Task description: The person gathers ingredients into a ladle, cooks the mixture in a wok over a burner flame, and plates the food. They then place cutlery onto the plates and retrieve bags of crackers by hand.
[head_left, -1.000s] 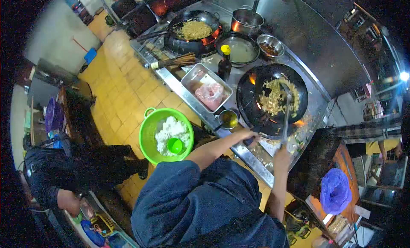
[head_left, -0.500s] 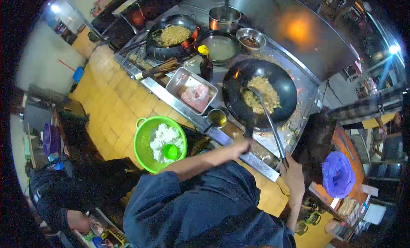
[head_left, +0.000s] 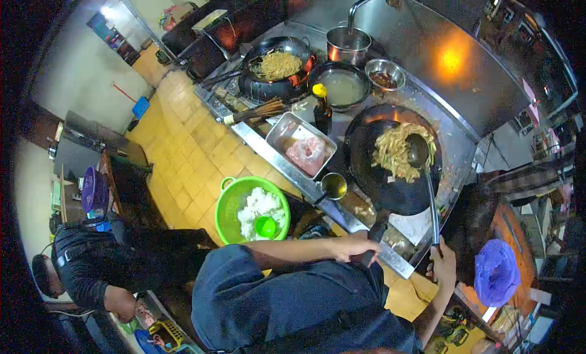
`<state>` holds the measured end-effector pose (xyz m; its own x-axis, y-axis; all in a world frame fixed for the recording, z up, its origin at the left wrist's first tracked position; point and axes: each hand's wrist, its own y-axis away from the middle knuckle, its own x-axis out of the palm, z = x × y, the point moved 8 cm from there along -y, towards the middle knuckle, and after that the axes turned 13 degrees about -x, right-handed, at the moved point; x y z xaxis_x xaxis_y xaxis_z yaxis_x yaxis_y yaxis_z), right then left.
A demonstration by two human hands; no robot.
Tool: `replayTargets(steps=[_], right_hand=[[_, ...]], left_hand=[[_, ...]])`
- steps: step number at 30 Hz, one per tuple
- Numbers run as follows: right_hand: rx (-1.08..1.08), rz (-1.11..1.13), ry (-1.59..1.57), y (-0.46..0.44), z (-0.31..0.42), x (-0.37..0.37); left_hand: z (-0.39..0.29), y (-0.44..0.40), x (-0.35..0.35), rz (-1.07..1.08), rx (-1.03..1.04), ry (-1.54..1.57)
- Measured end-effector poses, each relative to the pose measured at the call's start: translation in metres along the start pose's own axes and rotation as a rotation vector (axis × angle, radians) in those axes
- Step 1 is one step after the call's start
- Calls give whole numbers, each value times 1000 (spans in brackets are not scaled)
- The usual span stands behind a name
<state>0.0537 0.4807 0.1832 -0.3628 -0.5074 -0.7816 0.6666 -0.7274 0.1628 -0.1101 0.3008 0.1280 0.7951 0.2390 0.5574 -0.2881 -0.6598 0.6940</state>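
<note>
At the stove's front edge my left hand point(head_left: 355, 248) is closed round the dark handle of the wok point(head_left: 397, 198). My right hand point(head_left: 442, 263) grips the ladle point(head_left: 431, 201) by its long handle, and the bowl of the ladle lies in the wok among the noodles point(head_left: 395, 151). The noodles gather on the wok's far side, and its near side shows dark bare metal. Left of the wok are a small cup of yellow oil point(head_left: 334, 186) and a metal tray point(head_left: 279, 132) of raw meat. A bottle with a yellow cap point(head_left: 322, 117) stands behind the tray.
A green basket point(head_left: 221, 216) of rice is left of my left arm. Behind stand a second wok point(head_left: 256, 88) with noodles, a pan of liquid point(head_left: 342, 88), a pot point(head_left: 348, 46) and a steel bowl point(head_left: 390, 67). A co-worker point(head_left: 91, 265) bends at lower left.
The wok has tilted back and forth, and the noodles have shifted to its far right. Both hands have moved nearer my body, and the ladle has swung across to the right side of the noodles.
</note>
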Motion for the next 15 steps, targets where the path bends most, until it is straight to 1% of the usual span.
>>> replayTargets(steps=[1,2,3,4,5,6,7,8,9,10,11,12,13,14,15], right_hand=[[256,74,-259,5,-10,6],[161,103,-178,-8,-20,24],[-46,21,-43,-35,-78,65],[-441,-149,201,-44,-31,77],[-37,87,74,-51,-8,91],[-63,14,183,-55,17,89],[-43,2,180,-61,-15,88],[-108,70,144,-82,-64,90],[-178,136,116,-92,-92,85],[-41,267,206,-77,-35,34],[-24,252,217,-79,-50,43],[-126,114,322,-92,-62,59],[-226,-30,422,-97,-62,65],[-204,-53,351,-93,-44,81],[-170,-72,277,-90,-18,99]], left_hand=[[5,-8,-8,-19,-1,32],[2,-29,-29,-56,126,-34],[-5,-50,-50,-94,254,-105],[-11,-55,-72,-289,271,-46],[-6,-98,-98,-218,346,-98],[-12,-113,-114,-271,460,-27],[-25,-108,-122,-475,470,-214],[-25,-133,-126,-296,428,-100],[-37,-122,-122,-389,459,-211],[-35,-135,-135,-414,408,-292],[-29,-151,-147,-441,351,-370],[-33,-154,-140,-420,353,-385],[-40,-149,-143,-520,377,-332],[-38,-142,-146,-617,388,-279],[-42,-128,-128,-516,293,-263]])
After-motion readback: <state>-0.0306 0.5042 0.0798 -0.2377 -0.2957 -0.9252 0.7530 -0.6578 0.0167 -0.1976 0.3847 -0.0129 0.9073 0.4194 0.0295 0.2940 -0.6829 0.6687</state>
